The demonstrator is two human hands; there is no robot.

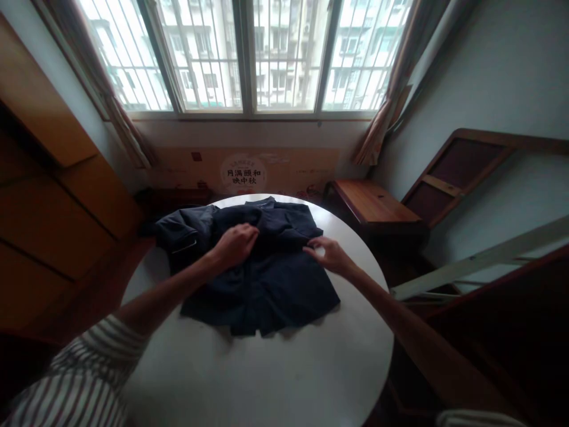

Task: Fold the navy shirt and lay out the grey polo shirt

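A dark navy shirt (260, 267) lies spread on the far half of a round white tabletop (267, 373), its collar toward the window and its hem toward the person. The left sleeve of the garment hangs off the far-left edge of the tabletop.

The left hand (235, 244) rests on the upper middle of the shirt with its fingers curled shut on a bunch of the cloth. The right hand (329, 255) sits at the shirt's right edge, fingers pinched together on the fabric there. The two hands are apart, with the chest of the shirt between them. A striped sleeve (75, 385) covers the upper left arm in the near-left corner.

Against the wall below the window (258, 53) leans a flat cardboard box (249, 172) with a round printed emblem; its large Chinese characters read 月满颐和 and 映中秋, while the smaller print above them is too blurred to read. To the right of the tabletop stands a low wooden bench (373, 204), and a wooden frame (457, 172) leans on the right wall. Curtains (128, 130) hang at both sides of the window.
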